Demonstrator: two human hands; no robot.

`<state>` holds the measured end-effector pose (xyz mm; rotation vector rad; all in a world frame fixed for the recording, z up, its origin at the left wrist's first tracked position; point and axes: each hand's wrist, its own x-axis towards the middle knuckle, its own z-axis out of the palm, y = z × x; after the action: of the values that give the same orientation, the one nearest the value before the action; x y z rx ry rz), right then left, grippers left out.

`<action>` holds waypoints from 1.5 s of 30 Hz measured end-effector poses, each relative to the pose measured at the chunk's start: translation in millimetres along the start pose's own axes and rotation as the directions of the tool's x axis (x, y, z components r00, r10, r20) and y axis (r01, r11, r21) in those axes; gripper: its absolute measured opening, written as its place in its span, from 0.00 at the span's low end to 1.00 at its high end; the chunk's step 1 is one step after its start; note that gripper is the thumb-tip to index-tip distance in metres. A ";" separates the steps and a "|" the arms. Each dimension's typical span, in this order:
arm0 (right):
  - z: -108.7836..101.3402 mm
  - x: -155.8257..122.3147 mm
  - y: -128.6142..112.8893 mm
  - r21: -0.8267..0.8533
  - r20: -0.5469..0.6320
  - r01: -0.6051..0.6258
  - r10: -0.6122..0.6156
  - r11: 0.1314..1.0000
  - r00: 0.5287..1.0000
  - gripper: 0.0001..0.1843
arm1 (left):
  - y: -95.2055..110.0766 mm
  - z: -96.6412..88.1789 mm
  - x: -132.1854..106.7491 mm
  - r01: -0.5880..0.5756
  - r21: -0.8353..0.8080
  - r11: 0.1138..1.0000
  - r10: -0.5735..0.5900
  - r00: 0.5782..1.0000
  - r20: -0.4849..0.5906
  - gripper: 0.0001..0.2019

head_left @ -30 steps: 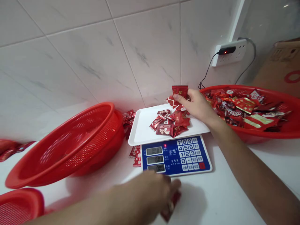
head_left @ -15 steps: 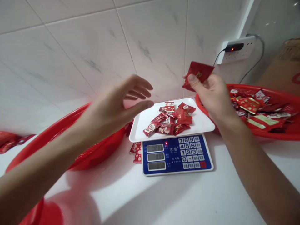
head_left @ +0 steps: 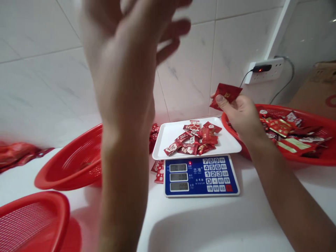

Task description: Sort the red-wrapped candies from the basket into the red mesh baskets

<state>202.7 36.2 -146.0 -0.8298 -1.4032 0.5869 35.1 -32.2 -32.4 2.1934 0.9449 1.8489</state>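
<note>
The left hand (head_left: 126, 45) is raised high, open, empty and blurred, well apart from the right hand (head_left: 243, 117), which pinches a red foil sachet (head_left: 225, 95) between thumb and fingers at about 2 o'clock from the white tray (head_left: 226, 141). The sachet is crumpled, with a gold mark and crimped edges, and only part of it is gripped, so the slick foil could slip from that light pinch and land in the red basket (head_left: 301, 162) below it. Sachets already in the pile (head_left: 193, 140) on the tray could also be knocked if either hand drifts low, and contact with the tray would likely upset the reading on the blue digital scale (head_left: 202, 176), whose small figures are hard to read. Two loose sachets (head_left: 159, 171) lie on the worktop (head_left: 210, 224) just beside the scale at 9 o'clock, where a stray touch could push them against it.
</note>
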 end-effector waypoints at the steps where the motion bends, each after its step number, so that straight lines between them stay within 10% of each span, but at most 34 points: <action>1: -0.6 -0.2 0.7 -0.006 0.002 0.014 -0.014 1.000 1.000 0.11 | -4.5 1.0 -13.8 -0.026 -0.136 0.990 0.018 0.998 -0.060 0.18; 6: -0.8 -1.3 2.4 -0.029 0.016 0.070 -0.069 0.997 0.997 0.11 | -35.4 -11.0 -65.3 0.029 -0.267 0.963 -0.046 0.997 -0.057 0.09; 16: -26.6 5.8 -4.8 -0.320 -0.104 0.010 -0.046 0.947 0.994 0.10 | -31.6 -27.5 -70.9 0.097 0.054 0.994 -0.096 0.995 -0.021 0.08; 25: -88.1 5.3 -21.9 -0.788 -0.295 -0.330 0.151 0.521 0.943 0.14 | -43.3 -34.6 -68.7 0.068 0.047 0.997 -0.074 0.988 0.135 0.07; 30: -99.6 9.7 -12.4 -0.811 -0.219 -0.365 0.342 0.457 0.914 0.21 | -48.1 -36.0 -68.3 0.055 0.082 0.995 -0.066 0.989 0.136 0.07; 45: -49.9 3.9 -9.3 -0.847 0.200 -0.046 0.398 0.529 0.895 0.14 | -55.9 -49.2 -64.2 0.110 0.306 0.946 -0.192 0.948 0.254 0.09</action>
<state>251.3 26.0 -134.8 -1.7753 -1.9834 0.2331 -35.2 -35.8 -101.0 2.3787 1.3473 1.3554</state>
